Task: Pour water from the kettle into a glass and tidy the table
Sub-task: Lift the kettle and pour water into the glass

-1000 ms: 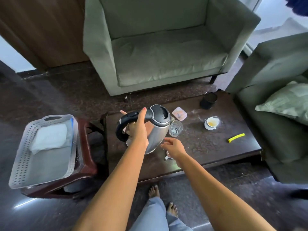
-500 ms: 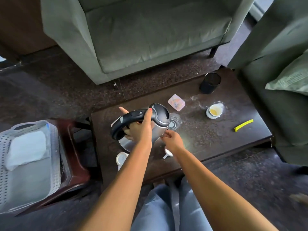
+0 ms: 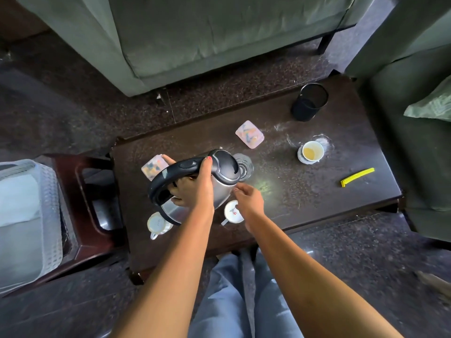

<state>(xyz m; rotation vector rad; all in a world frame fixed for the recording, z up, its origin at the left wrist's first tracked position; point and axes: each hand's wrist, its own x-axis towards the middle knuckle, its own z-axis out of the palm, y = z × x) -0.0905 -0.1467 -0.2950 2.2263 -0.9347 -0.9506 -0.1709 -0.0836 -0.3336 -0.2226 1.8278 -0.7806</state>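
Dark tabletop (image 3: 317, 191) is seen from closer than before. The kettle (image 3: 224, 167) handle is clasped by the left grip (image 3: 195, 191); the kettle is tilted further, its spout end over the glass (image 3: 245, 165). Its side is touched by the right grip's (image 3: 249, 201) relaxed fingers.

home lounge: sofa (image 3: 195, 32), coffee table (image 3: 317, 191)

Green sofa (image 3: 195, 32), dark speckled floor (image 3: 61, 106).

dim daylight | glare patch on table (image 3: 264, 185) | edges warped, blurred
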